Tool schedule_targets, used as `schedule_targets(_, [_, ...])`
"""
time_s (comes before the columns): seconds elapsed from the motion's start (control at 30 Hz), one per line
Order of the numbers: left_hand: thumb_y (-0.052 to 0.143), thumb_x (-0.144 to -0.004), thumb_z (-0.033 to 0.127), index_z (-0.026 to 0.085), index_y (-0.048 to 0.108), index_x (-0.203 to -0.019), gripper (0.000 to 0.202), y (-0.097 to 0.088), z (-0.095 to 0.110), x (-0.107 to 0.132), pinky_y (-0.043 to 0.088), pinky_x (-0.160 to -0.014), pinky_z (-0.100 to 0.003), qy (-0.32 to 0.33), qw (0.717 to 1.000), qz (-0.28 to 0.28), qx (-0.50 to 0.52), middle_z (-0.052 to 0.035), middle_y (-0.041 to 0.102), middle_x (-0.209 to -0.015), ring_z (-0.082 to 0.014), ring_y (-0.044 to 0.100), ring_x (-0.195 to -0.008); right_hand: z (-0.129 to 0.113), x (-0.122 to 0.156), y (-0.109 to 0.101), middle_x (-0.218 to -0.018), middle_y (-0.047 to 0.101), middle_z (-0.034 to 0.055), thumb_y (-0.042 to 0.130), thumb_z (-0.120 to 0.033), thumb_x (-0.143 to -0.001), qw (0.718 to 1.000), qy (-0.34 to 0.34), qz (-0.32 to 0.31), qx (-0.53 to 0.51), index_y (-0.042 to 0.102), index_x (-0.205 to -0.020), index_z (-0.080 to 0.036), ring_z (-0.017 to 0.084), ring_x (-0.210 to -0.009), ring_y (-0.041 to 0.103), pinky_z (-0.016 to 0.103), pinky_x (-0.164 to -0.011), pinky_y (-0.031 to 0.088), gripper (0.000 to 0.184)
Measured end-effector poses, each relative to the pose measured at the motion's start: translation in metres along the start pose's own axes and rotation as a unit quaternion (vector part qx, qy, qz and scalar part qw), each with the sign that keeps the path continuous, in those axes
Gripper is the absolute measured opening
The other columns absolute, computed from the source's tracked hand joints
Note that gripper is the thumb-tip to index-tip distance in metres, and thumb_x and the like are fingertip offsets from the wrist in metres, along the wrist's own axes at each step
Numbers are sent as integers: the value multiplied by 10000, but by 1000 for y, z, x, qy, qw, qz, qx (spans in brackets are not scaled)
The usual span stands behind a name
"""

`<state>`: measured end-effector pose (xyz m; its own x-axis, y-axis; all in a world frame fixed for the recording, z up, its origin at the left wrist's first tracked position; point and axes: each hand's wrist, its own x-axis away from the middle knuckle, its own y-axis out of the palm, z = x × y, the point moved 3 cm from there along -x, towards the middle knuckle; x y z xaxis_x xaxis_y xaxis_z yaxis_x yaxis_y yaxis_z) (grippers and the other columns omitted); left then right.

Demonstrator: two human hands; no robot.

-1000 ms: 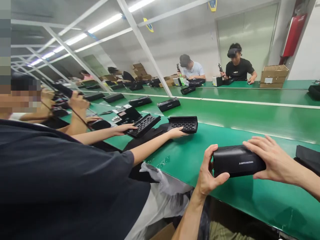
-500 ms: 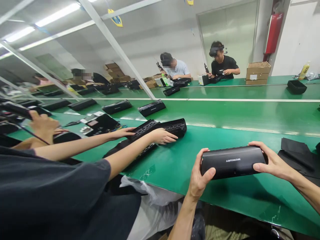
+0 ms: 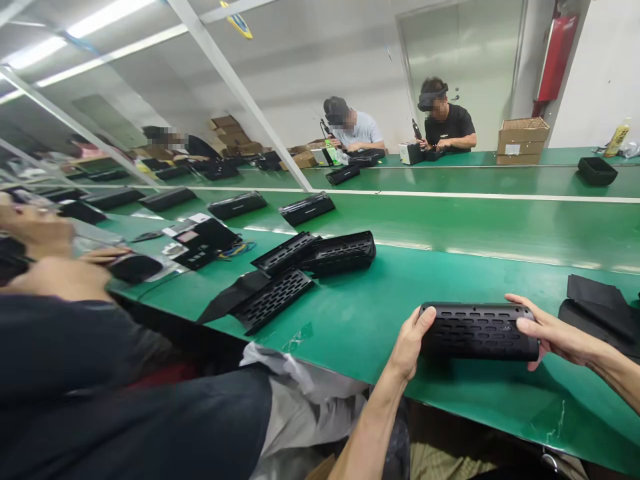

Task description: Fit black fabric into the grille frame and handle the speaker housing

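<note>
I hold a black oblong speaker (image 3: 477,331) by its two ends, just above the near edge of the green table (image 3: 500,233). Its perforated grille side faces me. My left hand (image 3: 410,343) grips the left end, thumb on top. My right hand (image 3: 550,330) clasps the right end, fingers wrapped around it. Left of the speaker, several black perforated grille shells (image 3: 300,267) lie in a loose pile on the table.
A co-worker in a dark shirt (image 3: 100,373) sits close on my left. Black fabric pieces (image 3: 600,303) lie at the right. More black speakers (image 3: 306,208) stand in a row farther back. Two people work at the far side beside a cardboard box (image 3: 521,140).
I have turned the speaker so the grille side faces me instead of the smooth side with the logo. The co-worker's arms have pulled back from the grille shells.
</note>
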<state>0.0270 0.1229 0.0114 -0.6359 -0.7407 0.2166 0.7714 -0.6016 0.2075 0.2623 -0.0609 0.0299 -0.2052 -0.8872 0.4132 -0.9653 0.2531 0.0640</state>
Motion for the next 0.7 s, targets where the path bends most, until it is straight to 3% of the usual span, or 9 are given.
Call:
schedule_targets(0.07, [839, -744, 728, 168, 694, -1357, 843, -3, 0, 0, 415, -1222, -550, -16, 1000, -2, 24, -161, 753, -1328, -422, 578, -1401, 4, 1, -2, -1412, 585, 122, 768, -689, -868, 1000, -16, -12, -1, 334, -1595, -338, 150, -706, 683, 382, -634, 684, 917])
schedule_targets(0.17, [933, -685, 621, 219, 543, -1560, 1039, -8, -2, 2, 342, -1283, -524, 19, 999, -16, 27, -129, 647, -1515, -414, 479, -1503, 11, 0, -6, -1305, 622, 92, 722, -663, -923, 999, -35, -18, -2, 369, -1542, -330, 192, -782, 711, 384, -638, 670, 786])
schedule_targets(0.33, [874, -751, 661, 183, 481, -1609, 1058, -11, -9, 3, 316, -1301, -530, 47, 998, -30, -11, -140, 599, -1573, -429, 446, -1527, 14, 1, -7, -1261, 659, 81, 732, -708, -886, 1000, -26, -1, -2, 414, -1501, -307, 226, -816, 734, 419, -686, 670, 800])
schedule_targets(0.5, [900, -710, 683, 216, 316, -1693, 1235, -11, -3, 7, 336, -1294, -531, 84, 992, -94, -16, -167, 487, -1667, -438, 383, -1571, 12, 6, -2, -904, 764, 74, 597, -759, -942, 999, 29, -11, -16, 363, -1570, -237, 287, -744, 766, 440, -690, 652, 850])
schedule_targets(0.6, [898, -716, 670, 205, 372, -1673, 1187, -14, 0, 8, 386, -1262, -545, 103, 989, -109, -18, -175, 553, -1613, -454, 455, -1523, 10, 6, -1, -1169, 777, 132, 614, -789, -894, 999, -6, -25, 41, 523, -1492, -269, 354, -1011, 766, 516, -883, 633, 797])
schedule_targets(0.7, [912, -683, 678, 193, 482, -1613, 1134, -18, -3, 1, 407, -1245, -543, 105, 987, -121, -5, -160, 628, -1541, -453, 521, -1464, 10, 4, 4, -1406, 710, 118, 745, -760, -802, 994, -30, -58, 89, 624, -1429, -293, 395, -1307, 658, 577, -1136, 500, 792])
